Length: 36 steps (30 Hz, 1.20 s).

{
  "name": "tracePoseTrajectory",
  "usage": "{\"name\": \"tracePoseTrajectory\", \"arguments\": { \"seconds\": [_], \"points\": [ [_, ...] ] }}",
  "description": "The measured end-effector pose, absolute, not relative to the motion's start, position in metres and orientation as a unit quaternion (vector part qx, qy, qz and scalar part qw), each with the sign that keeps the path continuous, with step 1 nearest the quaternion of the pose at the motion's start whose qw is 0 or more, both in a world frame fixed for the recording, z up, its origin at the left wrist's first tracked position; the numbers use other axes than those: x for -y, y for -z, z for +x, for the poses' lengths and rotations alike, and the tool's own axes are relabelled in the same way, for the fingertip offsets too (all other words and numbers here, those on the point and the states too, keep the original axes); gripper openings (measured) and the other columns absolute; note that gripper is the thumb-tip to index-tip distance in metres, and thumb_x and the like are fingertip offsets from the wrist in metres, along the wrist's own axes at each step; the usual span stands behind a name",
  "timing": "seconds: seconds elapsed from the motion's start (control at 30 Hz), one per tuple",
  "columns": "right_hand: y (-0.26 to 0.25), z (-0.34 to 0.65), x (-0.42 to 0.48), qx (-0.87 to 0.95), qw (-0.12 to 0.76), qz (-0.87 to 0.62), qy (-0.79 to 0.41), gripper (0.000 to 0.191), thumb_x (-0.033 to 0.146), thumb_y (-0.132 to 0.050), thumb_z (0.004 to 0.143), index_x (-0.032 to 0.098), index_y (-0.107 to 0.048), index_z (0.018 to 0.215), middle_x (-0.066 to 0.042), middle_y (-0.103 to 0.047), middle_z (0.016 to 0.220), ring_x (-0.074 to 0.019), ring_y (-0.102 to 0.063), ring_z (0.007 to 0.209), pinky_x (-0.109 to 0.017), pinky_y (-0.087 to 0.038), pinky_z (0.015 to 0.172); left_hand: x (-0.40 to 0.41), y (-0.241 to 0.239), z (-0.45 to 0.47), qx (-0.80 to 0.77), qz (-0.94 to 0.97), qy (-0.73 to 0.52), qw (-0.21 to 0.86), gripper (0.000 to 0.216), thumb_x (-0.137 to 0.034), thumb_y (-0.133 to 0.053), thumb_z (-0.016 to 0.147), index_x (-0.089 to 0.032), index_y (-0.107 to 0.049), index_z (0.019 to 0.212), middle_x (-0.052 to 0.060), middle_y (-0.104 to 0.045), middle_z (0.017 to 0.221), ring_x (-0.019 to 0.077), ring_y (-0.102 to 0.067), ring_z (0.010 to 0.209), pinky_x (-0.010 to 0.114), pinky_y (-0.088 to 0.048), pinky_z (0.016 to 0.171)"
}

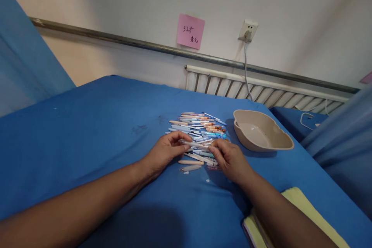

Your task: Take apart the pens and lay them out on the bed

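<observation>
A pile of several pastel pens [200,130] lies on the blue cloth [95,135] of the table. My left hand [165,151] and my right hand [229,159] meet at the pile's near edge. Both pinch the same white pen [197,144], the left at one end, the right at the other. The pen is held level just above the pile. More pens lie loose under and between the hands.
A beige shallow dish [279,143] stands right of the pile. A yellow-covered notebook [305,209] lies at the near right under my right forearm. Behind are a radiator [261,89], a wall socket with cable [247,31] and a pink note [190,31].
</observation>
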State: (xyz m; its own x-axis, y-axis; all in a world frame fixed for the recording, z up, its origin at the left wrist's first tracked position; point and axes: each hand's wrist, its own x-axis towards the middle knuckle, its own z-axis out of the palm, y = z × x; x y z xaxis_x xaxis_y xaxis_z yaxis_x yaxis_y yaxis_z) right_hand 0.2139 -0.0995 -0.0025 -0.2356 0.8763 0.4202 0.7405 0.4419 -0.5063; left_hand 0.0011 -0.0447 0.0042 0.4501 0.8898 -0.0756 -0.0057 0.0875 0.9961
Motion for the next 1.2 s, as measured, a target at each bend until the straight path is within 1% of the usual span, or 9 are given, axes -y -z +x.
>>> {"name": "tracePoseTrajectory", "arguments": {
  "seconds": [0.13,0.27,0.33,0.43,0.5,0.63,0.9,1.03,1.2],
  "points": [
    [0.0037,0.2145,0.0984,0.776,0.347,-0.517,-0.102,0.017,0.027,-0.043,0.091,0.020,-0.057,0.083,-0.002,-0.063,0.073,-0.0152,-0.056,0.067,-0.026,-0.040,0.061,0.0456,-0.0062,0.0006,-0.376,0.557,-0.357,0.649,0.035,-0.036,-0.066,0.074,-0.017,-0.057,0.101,0.002,-0.063,0.080,0.0101,-0.056,0.059,0.021,-0.042,0.050],
    [0.0052,0.2146,0.0975,0.779,0.343,-0.516,-0.101,0.016,0.027,-0.044,0.091,0.020,-0.057,0.083,-0.002,-0.063,0.075,-0.0152,-0.056,0.067,-0.026,-0.039,0.062,0.0454,-0.0035,0.0018,-0.387,0.570,-0.321,0.649,0.027,-0.039,-0.064,0.075,-0.014,-0.060,0.084,-0.001,-0.058,0.062,0.0072,-0.047,0.047,0.019,-0.036,0.043],
    [0.0061,0.2150,0.0968,0.778,0.340,-0.517,-0.107,0.016,0.027,-0.045,0.091,0.020,-0.057,0.083,-0.002,-0.063,0.075,-0.0151,-0.056,0.068,-0.025,-0.038,0.062,0.0458,-0.0029,0.0024,-0.378,0.566,-0.350,0.644,0.024,-0.028,-0.072,0.065,-0.014,-0.060,0.081,0.001,-0.061,0.074,0.0087,-0.053,0.058,0.020,-0.041,0.051],
    [0.0070,0.2155,0.0962,0.776,0.342,-0.517,-0.118,0.018,0.028,-0.044,0.092,0.020,-0.056,0.081,-0.001,-0.062,0.073,-0.0147,-0.056,0.067,-0.024,-0.037,0.061,0.0470,-0.0038,0.0029,-0.363,0.553,-0.373,0.650,0.037,-0.024,-0.073,0.063,-0.017,-0.059,0.097,0.004,-0.062,0.095,0.0129,-0.058,0.074,0.022,-0.044,0.058],
    [0.0071,0.2152,0.0966,0.775,0.343,-0.516,-0.121,0.018,0.029,-0.044,0.092,0.020,-0.056,0.081,-0.001,-0.063,0.074,-0.0147,-0.056,0.067,-0.024,-0.037,0.061,0.0473,-0.0040,0.0030,-0.365,0.561,-0.349,0.656,0.032,-0.033,-0.067,0.073,-0.017,-0.058,0.099,0.003,-0.063,0.084,0.0121,-0.057,0.066,0.022,-0.042,0.054],
    [0.0062,0.2141,0.0979,0.776,0.343,-0.515,-0.125,0.016,0.028,-0.045,0.091,0.020,-0.057,0.083,-0.001,-0.063,0.075,-0.0147,-0.056,0.068,-0.024,-0.037,0.062,0.0462,-0.0020,0.0031,-0.384,0.590,-0.325,0.632,0.027,-0.039,-0.064,0.076,-0.014,-0.056,0.073,-0.003,-0.054,0.059,0.0082,-0.048,0.051,0.021,-0.038,0.050],
    [0.0047,0.2148,0.0968,0.759,0.351,-0.522,-0.170,0.020,0.029,-0.046,0.091,0.020,-0.058,0.078,0.001,-0.059,0.068,-0.0127,-0.054,0.064,-0.023,-0.036,0.061,0.0478,-0.0007,0.0037,-0.368,0.617,-0.369,0.590,0.022,-0.027,-0.070,0.068,-0.013,-0.060,0.082,-0.002,-0.058,0.071,0.0096,-0.051,0.064,0.022,-0.041,0.059],
    [0.0061,0.2143,0.0967,0.745,0.373,-0.525,-0.173,0.020,0.030,-0.046,0.091,0.019,-0.058,0.078,0.001,-0.059,0.068,-0.0121,-0.053,0.064,-0.022,-0.036,0.061,0.0495,-0.0015,0.0044,-0.367,0.605,-0.371,0.601,0.039,-0.030,-0.070,0.069,-0.017,-0.055,0.102,-0.001,-0.059,0.075,0.0112,-0.054,0.064,0.023,-0.043,0.057],
    [0.0079,0.2130,0.0961,0.753,0.378,-0.513,-0.164,0.015,0.029,-0.050,0.089,0.019,-0.059,0.083,0.000,-0.062,0.075,-0.0128,-0.055,0.070,-0.022,-0.037,0.065,0.0476,-0.0008,0.0041,-0.383,0.629,-0.345,0.582,0.026,-0.038,-0.065,0.075,-0.014,-0.058,0.082,-0.003,-0.055,0.063,0.0095,-0.049,0.056,0.021,-0.040,0.053]
  ]
}}
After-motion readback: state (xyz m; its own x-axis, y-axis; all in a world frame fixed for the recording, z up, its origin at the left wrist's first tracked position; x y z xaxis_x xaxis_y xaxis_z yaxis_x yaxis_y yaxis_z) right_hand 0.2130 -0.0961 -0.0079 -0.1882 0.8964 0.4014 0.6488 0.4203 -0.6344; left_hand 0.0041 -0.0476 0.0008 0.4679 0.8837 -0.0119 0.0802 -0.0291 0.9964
